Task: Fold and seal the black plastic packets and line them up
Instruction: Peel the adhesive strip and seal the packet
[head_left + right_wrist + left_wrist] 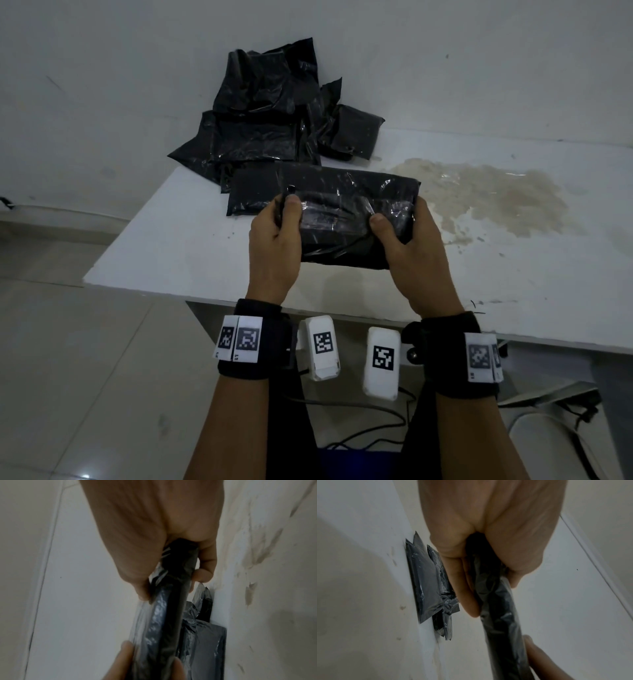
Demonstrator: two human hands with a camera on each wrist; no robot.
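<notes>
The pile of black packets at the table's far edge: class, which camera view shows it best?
The head view: the pile of black packets shows whole against the wall. The left wrist view catches only its edge beside the left hand; the right wrist view shows a part.

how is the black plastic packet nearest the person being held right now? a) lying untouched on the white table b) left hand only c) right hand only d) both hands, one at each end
d: the left hand and right hand each grip one end of the black plastic packet, thumbs on top, above the white table.
</notes>
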